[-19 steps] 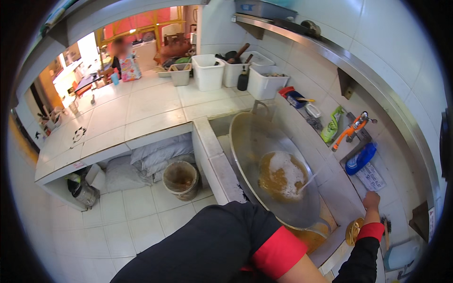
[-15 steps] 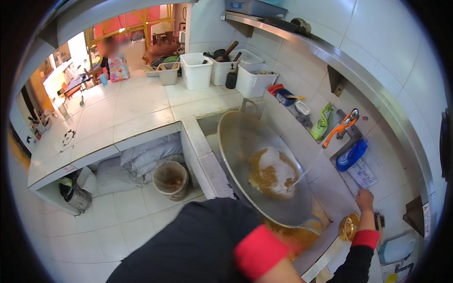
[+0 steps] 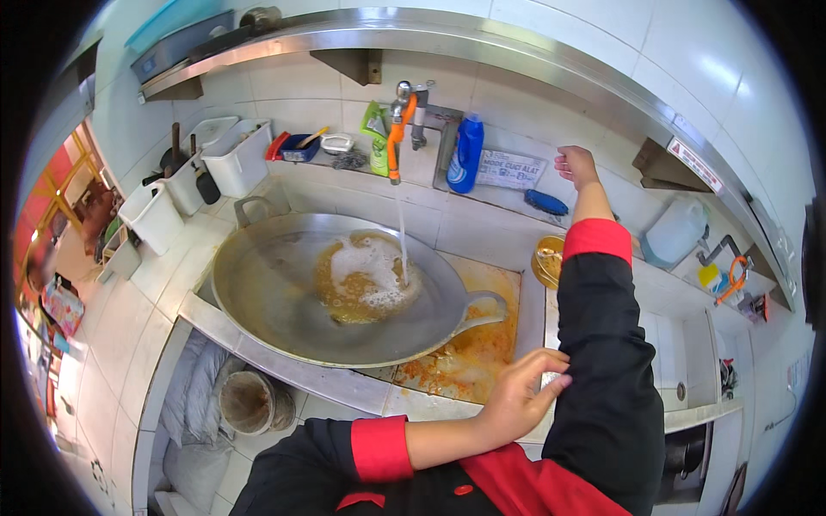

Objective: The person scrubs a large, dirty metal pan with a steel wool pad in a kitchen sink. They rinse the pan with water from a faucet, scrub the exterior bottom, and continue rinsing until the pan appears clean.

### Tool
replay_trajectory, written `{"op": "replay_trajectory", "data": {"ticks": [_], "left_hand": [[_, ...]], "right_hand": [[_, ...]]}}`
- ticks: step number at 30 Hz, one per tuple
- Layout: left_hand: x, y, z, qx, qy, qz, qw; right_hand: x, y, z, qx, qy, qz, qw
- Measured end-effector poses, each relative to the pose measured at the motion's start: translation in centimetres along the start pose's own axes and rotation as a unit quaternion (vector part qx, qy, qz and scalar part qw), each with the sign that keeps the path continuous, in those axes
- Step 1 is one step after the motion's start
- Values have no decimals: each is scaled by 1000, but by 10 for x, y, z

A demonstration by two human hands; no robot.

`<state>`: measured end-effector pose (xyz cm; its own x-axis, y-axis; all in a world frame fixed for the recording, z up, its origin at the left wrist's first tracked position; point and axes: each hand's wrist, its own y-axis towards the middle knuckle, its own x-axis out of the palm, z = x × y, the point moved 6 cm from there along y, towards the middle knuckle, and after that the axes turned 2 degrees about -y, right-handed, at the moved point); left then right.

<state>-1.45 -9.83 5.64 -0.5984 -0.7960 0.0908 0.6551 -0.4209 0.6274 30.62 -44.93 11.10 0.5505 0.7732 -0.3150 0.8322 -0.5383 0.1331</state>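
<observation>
My left hand (image 3: 520, 397) reaches across my body and pinches the black fabric of my right sleeve (image 3: 602, 344) between thumb and fingers. My right arm stretches forward over the sink's right end. At its end my right hand (image 3: 578, 166) is loosely curled near the wall, with nothing visible in it. A large metal wok (image 3: 284, 301) lies tilted in the tiled sink (image 3: 508, 327), its handle to the right. Water runs from an orange-ended tap (image 3: 397, 138) into brownish, foamy water (image 3: 366, 275) in the wok. A gold-coloured bowl (image 3: 548, 261) sits beyond my right forearm.
On the back ledge stand a blue bottle (image 3: 465, 155), a green pouch (image 3: 377, 142) and a blue brush (image 3: 545, 203). White bins (image 3: 238, 159) are at left. A metal shelf (image 3: 482, 36) overhangs the wall. A bucket (image 3: 249, 402) stands below; a clear jug (image 3: 675, 232) is right.
The view has swung to the right, bringing the wok to centre. My left hand has come into sight and onto my right sleeve. My right arm now extends forward beside the bowl.
</observation>
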Motion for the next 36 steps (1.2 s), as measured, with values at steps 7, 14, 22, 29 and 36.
{"op": "replay_trajectory", "data": {"ticks": [7, 14, 22, 29, 36], "left_hand": [[-9, -35, 3, -216, -205, -253, 921], [-12, -10, -47, -138, -43, -275, 951], [20, -34, -32, 25, -5, -347, 938], [-3, 41, 40, 128, 126, -172, 969], [67, 73, 52, 135, 218, -293, 921]], "right_hand": [[-18, 5, 14, 90, 259, 13, 962], [27, 0, 57, 161, 391, 42, 905], [25, 2, 36, 112, 177, 45, 977], [84, -46, 35, -198, -605, -30, 771], [107, -63, 55, -180, -720, -86, 665]]}}
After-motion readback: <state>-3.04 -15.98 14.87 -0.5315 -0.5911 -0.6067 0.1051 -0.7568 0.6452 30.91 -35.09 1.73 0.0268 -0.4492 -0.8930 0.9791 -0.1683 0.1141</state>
